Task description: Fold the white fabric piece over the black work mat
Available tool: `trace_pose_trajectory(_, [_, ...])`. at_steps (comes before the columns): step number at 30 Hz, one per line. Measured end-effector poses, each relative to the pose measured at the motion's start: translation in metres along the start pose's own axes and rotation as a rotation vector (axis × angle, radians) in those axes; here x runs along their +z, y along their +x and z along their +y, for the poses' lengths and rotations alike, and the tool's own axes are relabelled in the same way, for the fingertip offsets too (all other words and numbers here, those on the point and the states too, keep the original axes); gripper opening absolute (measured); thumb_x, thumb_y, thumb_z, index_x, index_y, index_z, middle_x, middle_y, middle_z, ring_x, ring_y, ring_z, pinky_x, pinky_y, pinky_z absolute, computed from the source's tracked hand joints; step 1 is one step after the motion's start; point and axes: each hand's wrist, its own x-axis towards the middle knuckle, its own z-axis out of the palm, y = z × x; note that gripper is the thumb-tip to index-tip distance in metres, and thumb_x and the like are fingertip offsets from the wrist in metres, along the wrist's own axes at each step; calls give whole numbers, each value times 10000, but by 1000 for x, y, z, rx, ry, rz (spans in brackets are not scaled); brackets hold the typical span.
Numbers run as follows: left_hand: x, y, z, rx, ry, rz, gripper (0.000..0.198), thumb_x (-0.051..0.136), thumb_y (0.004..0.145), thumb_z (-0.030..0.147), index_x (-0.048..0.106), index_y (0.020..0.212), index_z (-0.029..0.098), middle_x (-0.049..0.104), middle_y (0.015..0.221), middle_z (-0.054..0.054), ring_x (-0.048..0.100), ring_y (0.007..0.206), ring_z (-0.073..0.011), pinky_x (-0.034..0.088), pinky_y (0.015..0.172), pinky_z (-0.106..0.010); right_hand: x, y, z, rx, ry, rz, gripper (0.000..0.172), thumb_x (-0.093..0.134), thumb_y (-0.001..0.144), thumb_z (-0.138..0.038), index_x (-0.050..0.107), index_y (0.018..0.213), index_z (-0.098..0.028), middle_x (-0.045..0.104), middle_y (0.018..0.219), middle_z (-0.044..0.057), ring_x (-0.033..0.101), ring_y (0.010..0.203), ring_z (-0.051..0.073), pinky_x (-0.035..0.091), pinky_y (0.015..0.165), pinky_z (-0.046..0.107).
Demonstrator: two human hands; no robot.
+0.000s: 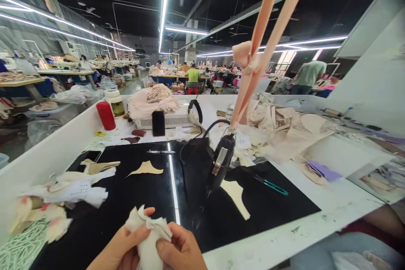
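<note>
Our grip, left hand [126, 242] and right hand [180, 247], is clamped on a folded cream bundle [149, 251] over the near part of the black mat [104, 215]; just beyond, we see a loose cream piece [236, 198] beside a black tool [225, 152] tied to pink straps [257, 50]; leftward lies white cloth [77, 191] with dark print, too small for us to read; farther across the table [262, 240] stands a red cylinder [106, 116].

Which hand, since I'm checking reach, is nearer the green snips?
Right. The right hand is on the near side of the green snips, to their left; the left hand is farther left.
</note>
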Motion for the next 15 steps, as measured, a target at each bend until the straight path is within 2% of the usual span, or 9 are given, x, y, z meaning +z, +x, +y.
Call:
trace_pose_trajectory(4, [8, 0, -4, -14, 22, 11, 920, 986, 551, 413, 558, 1332, 181, 768, 954, -131, 755, 846, -317, 603, 809, -400, -8, -4, 0, 9, 50, -18, 649, 835, 590, -743, 599, 784, -171, 537, 662, -34, 424, 585, 86, 349, 597, 233])
trace_pose_trajectory(10, [21, -6, 2, 30, 96, 25, 604, 980, 571, 399, 642, 1026, 192, 755, 857, -71, 734, 777, -256, 595, 734, -339, -21, -7, 6, 2, 67, -8, 611, 815, 670, -718, 586, 849, -180, 564, 676, -37, 429, 598, 83, 312, 598, 216])
trace_pose_trajectory(15, [28, -8, 2, 20, 121, -1, 576, 980, 573, 469, 630, 934, 188, 727, 790, -35, 693, 731, -203, 560, 664, -278, -30, -9, 6, 26, 62, -5, 600, 804, 681, -720, 571, 833, -189, 573, 676, -36, 432, 588, 81, 293, 571, 202])
